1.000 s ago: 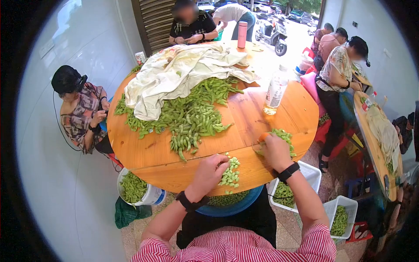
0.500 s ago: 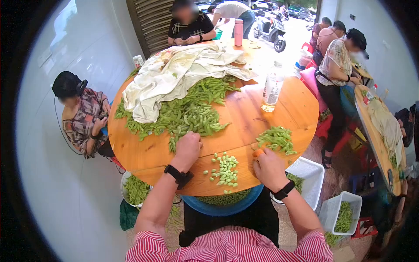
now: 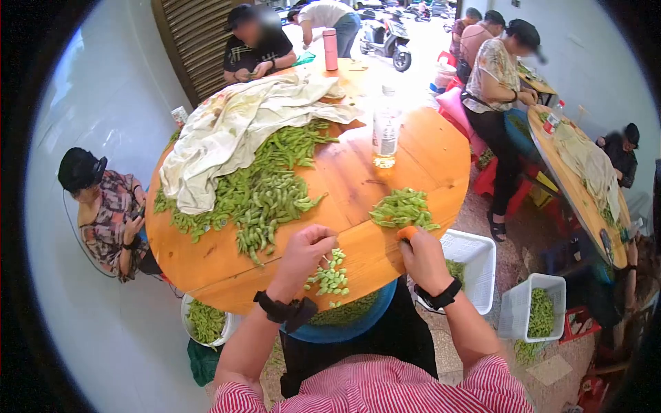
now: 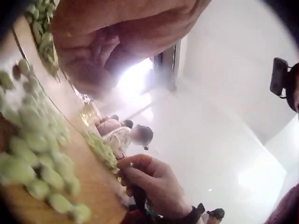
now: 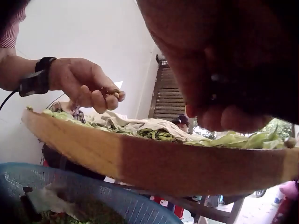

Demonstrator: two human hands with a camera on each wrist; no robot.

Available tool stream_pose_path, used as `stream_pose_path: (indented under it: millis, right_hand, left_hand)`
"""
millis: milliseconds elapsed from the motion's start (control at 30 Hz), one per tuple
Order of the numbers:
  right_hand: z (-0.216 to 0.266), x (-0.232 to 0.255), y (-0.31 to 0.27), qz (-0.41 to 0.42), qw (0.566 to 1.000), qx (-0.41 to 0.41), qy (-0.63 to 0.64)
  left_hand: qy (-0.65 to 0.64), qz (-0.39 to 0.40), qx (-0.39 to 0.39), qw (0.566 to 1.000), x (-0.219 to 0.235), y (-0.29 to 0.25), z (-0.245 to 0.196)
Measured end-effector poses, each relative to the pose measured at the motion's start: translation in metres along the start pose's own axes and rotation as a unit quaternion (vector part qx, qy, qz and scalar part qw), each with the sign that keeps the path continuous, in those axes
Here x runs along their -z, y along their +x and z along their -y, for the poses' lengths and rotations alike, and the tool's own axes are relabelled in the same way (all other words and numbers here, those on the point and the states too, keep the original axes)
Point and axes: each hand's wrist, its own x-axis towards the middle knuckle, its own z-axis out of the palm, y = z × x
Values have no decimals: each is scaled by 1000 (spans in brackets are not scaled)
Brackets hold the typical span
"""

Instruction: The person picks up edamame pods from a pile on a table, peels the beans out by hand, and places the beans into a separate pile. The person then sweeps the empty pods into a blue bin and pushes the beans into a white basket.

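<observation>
My left hand (image 3: 301, 260) is above the loose shelled beans (image 3: 332, 281) near the table edge. In the right wrist view, its thumb and fingertips pinch a small greenish piece (image 5: 116, 93); whether it is a pod or a bean I cannot tell. My right hand (image 3: 425, 261), with an orange cover (image 3: 407, 233) on one digit, has curled fingers just in front of a small pile of green pods (image 3: 403, 208). Nothing shows in its grip, though its fingers are partly hidden. A large heap of pods (image 3: 272, 199) lies farther left, partly under a white cloth (image 3: 227, 131).
A bottle (image 3: 385, 131) and a pink flask (image 3: 330, 49) stand on the round table (image 3: 358, 172). Below its front edge sits a blue basin (image 3: 375, 313). White baskets (image 3: 482, 268) stand at the right, a pod bucket (image 3: 205, 322) at the left. Several people work around.
My left hand has left the large heap and come right, back over the loose beans. My right hand has moved up against the small pile's near side. The head view has shifted rightward.
</observation>
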Motion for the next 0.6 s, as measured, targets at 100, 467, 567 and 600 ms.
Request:
stream_pose_path:
  millis: [100, 467, 567, 600]
  right_hand:
    - [2, 15, -14, -34, 996, -60, 48]
    - [-46, 28, -84, -13, 982, -181, 56]
    - [-60, 21, -100, 8, 978, -193, 76]
    - [-65, 18, -105, 22, 977, -193, 86]
  left_hand:
    - [37, 53, -32, 997, -20, 22, 5]
    - [355, 61, -226, 905, -88, 74, 34]
    - [390, -28, -228, 892, -117, 73, 38]
    - [408, -65, -212, 886, -125, 77, 41]
